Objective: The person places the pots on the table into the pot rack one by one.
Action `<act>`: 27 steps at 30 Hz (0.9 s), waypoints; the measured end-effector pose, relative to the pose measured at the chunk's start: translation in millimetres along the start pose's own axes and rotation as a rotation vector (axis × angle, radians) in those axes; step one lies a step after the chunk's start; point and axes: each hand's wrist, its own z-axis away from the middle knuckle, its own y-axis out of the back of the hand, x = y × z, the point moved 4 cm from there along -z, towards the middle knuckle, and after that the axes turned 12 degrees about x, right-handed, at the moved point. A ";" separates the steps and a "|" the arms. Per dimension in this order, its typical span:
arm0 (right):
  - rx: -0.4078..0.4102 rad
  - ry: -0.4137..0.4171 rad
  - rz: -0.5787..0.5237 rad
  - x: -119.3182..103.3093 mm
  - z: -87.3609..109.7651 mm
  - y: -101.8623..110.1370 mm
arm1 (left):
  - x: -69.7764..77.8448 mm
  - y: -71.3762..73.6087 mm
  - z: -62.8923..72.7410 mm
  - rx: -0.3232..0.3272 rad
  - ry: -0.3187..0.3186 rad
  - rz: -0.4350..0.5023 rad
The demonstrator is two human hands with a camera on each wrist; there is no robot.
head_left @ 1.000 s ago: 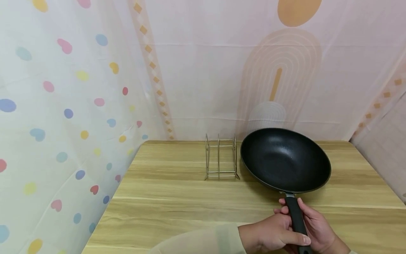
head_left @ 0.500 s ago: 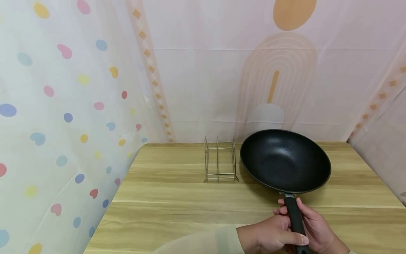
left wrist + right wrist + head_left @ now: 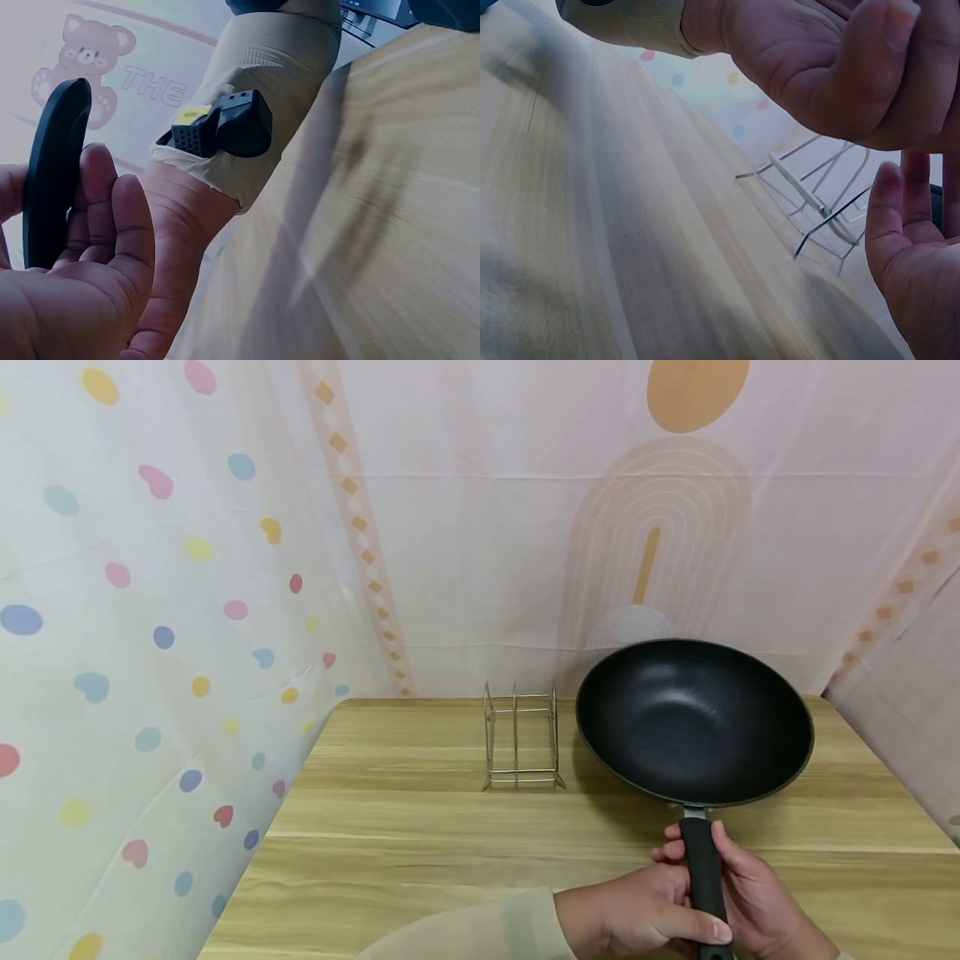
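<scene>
A black wok is tilted with its dark inside facing me, its shadow on the wood beneath. Both hands hold its black handle. My left hand grips the lower end from the left, thumb laid across the top. From the right, my right hand wraps the handle higher up; its thumb lies along the near side and fingertips show on the far left side. The left wrist view shows the handle rising beside curled fingers. In the right wrist view, the left hand hides most of the grip.
A wire rack stands on the wooden table, left of the wok. Patterned cloth hangs behind the table, and a dotted cloth along its left side.
Held by both hands, the wok has risen in view and shifted a little right, now looking larger. The hands keep their grip on the handle. The wire rack stays in place.
</scene>
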 end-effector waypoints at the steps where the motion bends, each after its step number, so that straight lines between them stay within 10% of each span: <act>1: -0.002 0.005 0.004 -0.4 -0.1 -1.2 | 1.4 -0.7 1.0 -0.009 -0.006 -0.006; 27: -0.033 0.078 0.005 -4.4 -11.8 -28.0 | 23.4 -3.6 26.0 -0.136 -0.082 0.078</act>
